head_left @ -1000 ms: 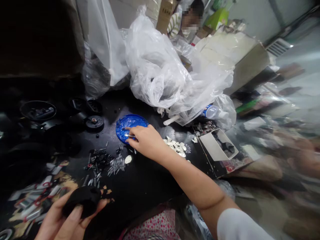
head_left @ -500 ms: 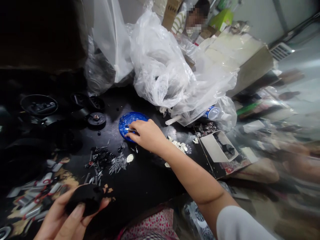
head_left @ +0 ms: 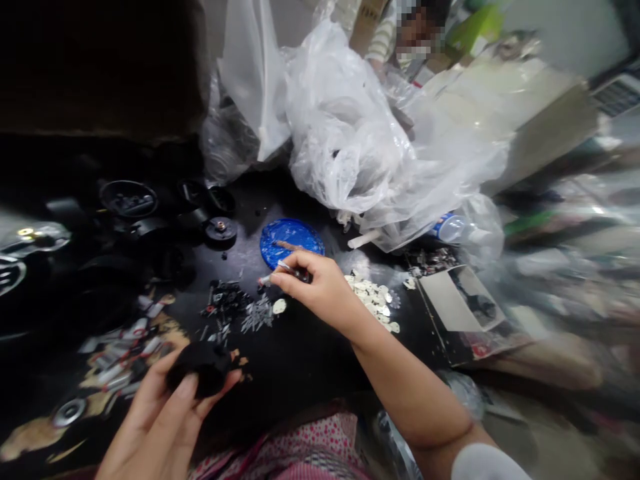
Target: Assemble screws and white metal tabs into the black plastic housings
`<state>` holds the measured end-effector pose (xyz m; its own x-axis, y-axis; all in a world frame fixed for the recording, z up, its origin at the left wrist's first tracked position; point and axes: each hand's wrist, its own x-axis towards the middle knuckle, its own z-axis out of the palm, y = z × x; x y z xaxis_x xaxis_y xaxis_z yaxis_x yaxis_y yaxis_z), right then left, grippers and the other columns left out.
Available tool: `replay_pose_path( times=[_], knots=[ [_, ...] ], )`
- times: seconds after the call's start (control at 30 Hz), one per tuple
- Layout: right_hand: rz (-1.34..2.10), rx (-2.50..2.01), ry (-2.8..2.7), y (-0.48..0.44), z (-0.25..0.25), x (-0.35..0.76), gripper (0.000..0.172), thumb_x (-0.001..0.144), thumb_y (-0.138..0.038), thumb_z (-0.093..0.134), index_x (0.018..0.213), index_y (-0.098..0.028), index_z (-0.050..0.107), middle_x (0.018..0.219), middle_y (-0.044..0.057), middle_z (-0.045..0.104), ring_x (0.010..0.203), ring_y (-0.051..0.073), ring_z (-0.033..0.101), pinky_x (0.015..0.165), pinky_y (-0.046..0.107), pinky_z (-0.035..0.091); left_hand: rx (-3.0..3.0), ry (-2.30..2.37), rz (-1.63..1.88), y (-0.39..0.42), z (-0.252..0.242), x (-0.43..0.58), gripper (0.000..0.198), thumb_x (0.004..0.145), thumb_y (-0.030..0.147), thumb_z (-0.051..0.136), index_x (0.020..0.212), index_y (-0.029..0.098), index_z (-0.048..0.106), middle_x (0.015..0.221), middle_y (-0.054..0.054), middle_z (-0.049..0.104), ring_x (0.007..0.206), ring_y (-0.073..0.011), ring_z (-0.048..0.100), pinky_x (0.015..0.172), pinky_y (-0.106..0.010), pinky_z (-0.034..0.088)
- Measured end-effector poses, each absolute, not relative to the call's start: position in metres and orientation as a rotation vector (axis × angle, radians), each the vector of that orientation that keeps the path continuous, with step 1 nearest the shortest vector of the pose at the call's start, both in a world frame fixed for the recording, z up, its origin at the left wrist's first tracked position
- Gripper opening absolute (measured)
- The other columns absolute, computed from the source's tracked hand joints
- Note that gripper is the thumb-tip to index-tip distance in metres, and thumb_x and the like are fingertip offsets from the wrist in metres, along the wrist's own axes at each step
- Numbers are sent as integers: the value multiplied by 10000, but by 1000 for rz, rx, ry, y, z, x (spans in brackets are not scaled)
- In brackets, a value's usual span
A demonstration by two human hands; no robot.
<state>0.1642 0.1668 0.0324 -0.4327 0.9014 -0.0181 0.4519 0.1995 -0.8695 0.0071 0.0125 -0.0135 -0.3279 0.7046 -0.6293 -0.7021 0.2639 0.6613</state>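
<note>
Within left hand, seemingly one black part

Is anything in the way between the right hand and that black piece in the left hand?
Nothing tall shows between the right hand and the black piece in the left hand; just low piles of dark bits and grey slivers on the table.

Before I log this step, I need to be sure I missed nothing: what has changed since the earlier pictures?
The right hand has drawn back toward the person: its thumb is now off the near edge of the blue dish. The view has swung, so things sit further right in it. Any new pickup is unclear. Unchanged: a slim light piece in that hand; the left hand holding the dark round piece.
</note>
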Motion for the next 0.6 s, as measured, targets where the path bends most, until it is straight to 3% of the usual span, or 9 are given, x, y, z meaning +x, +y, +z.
replay_pose_path(
  times=[0.17, 0.37, 0.6],
  knots=[
    [1748, -1148, -1581, 131, 36, 151, 194, 791, -362, 695, 780, -180, 630, 604, -70, 516, 507, 55, 414, 495, 194, 341, -24, 1111, 1462, 18, 3, 13, 273, 688, 301, 803, 945, 236, 738, 1013, -38, 762, 812, -221, 719, 752, -324, 604],
    [1590, -1097, -1728, 112, 50, 142, 117, 813, -273, 681, 768, -178, 629, 718, -40, 639, 650, 70, 550, 620, 186, 434, -112, 974, 1429, 13, 1, 8, 198, 723, 265, 780, 915, 226, 752, 976, -46, 766, 760, -215, 726, 781, -374, 599],
    [1441, -1129, -1938, 108, 51, 143, 116, 823, -288, 677, 797, -181, 640, 741, -28, 650, 671, 91, 569, 623, 205, 436, -30, 1033, 1438, 7, 0, 10, 248, 742, 293, 759, 986, 258, 729, 1011, -36, 757, 813, -213, 723, 772, -335, 594]
  ],
)
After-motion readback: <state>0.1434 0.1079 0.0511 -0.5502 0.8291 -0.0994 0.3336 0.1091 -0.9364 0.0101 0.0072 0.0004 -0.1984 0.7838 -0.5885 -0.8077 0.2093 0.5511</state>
